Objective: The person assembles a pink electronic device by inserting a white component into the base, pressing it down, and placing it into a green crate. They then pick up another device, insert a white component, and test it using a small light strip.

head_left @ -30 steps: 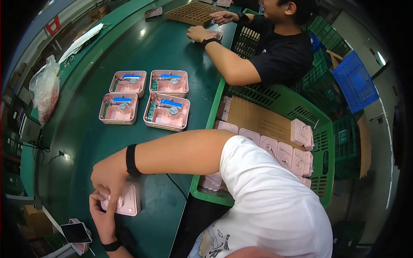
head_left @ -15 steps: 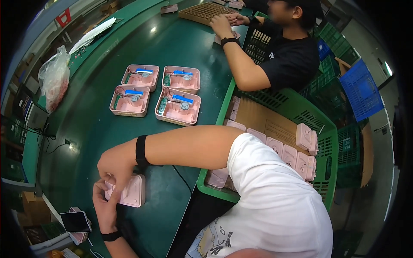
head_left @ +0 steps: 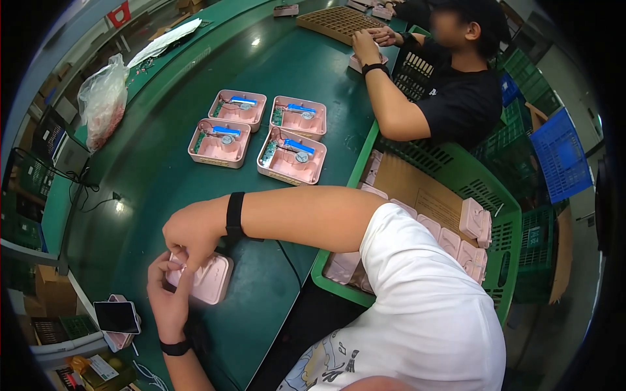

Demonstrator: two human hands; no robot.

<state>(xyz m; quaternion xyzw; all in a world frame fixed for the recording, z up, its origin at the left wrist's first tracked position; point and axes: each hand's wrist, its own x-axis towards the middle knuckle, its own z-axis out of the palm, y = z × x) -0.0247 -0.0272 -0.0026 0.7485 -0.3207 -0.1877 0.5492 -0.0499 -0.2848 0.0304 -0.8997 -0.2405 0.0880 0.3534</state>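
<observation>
A closed pink plastic case (head_left: 212, 279) with rounded corners rests on the green table in front of me, slightly tilted. My left hand (head_left: 169, 300) grips its left end, thumb along the near side and fingers curled at the far side. From above, my right hand (head_left: 195, 231) reaches down to that same end with its fingers closed in a pinch. What lies between those right fingertips is hidden. Farther off, several open pink cases (head_left: 291, 156) stand grouped on the table, each with a blue cylindrical cell, a green circuit board, wires and a round metal part.
At my right, a green crate (head_left: 512, 244) holds pink cases and cardboard. A co-worker (head_left: 450, 98) handles a pink piece beside a brown divided tray (head_left: 329, 26). A phone-like screen (head_left: 117, 317) stands at lower left; a clear plastic bag (head_left: 104, 104) hangs farther back. A black cable (head_left: 290, 264) crosses the table.
The whole view has shifted, so things appear farther right. The pink case has turned and tipped a little, with more of its near side showing. Both hands stay at its left end.
</observation>
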